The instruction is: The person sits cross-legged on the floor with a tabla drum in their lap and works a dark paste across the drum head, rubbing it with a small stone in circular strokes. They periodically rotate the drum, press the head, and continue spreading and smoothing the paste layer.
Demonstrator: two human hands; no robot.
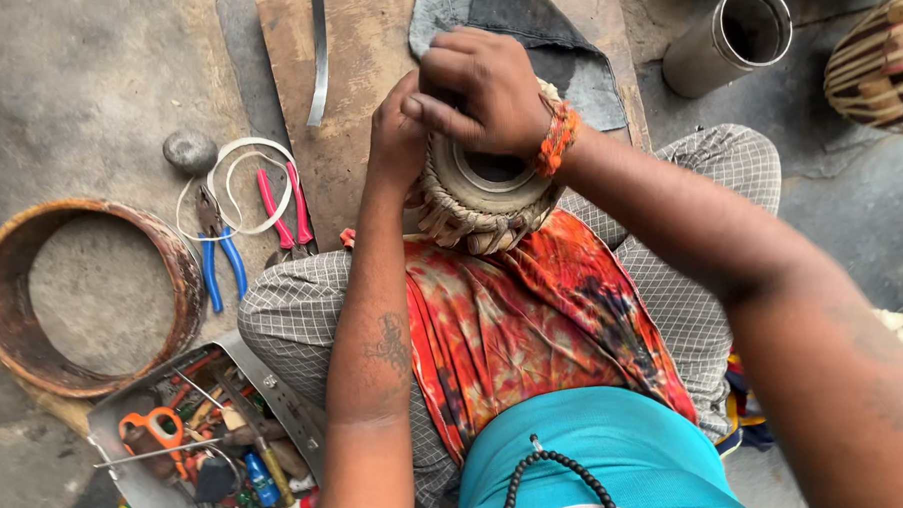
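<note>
A grey concrete floor (75, 87) spreads under everything, and on it lies a wooden board (365, 77) with a folded piece of denim cloth (523, 21) and a thin metal strip (317, 48) on top. The person sits with checked trousers (293, 310) and a red-orange patterned cloth (534, 321) draped over the lap. A small drum (480, 198) with braided lacing around its rim rests at the front of the lap, against the board's near edge. The right hand (481, 88), an orange thread band at its wrist, lies over the top of the drum with fingers curled down onto the drumhead edge; the left hand (395, 136) presses against the drum's left side, fingers hidden, so how tightly it clasps cannot be told. To the left lies a rusty round hoop (8, 300), below it a metal tray (154, 485) of mixed tools. Near the board sit blue-handled pliers (222, 262), pink-handled pliers (285, 205), a white cord loop (243, 151) and a grey stone (190, 149). A metal cylinder (710, 55) lies at upper right.
</note>
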